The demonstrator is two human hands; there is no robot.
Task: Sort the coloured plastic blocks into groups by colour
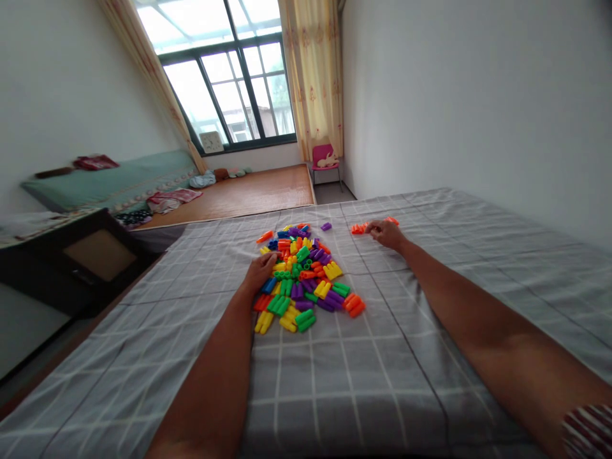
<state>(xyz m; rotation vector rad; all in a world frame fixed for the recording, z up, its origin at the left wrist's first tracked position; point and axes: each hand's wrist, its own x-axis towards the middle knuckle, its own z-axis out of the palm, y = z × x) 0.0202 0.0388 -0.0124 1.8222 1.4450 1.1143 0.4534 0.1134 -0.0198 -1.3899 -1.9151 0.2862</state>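
Observation:
A heap of plastic toy building blocks (294, 271) in green, yellow, purple, orange and blue lies on the checked bed sheet. My left hand (261, 271) rests at the heap's left edge, its fingers bent together against the blocks; what they hold, if anything, is hidden. To the right of the heap, my right hand (386, 233) is closed at a short row of orange blocks (356, 229), its fingertips pinched on an orange block (367, 227). Another orange block (393, 220) shows just beyond that hand. A single purple block (326, 226) lies between heap and row.
The grey checked sheet (329, 370) spreads under both arms. A white wall (468, 95) runs along the right. Behind are a low wooden bed platform (248, 191), a pink chair (323, 153) and a window. A dark cabinet (76, 274) stands at left.

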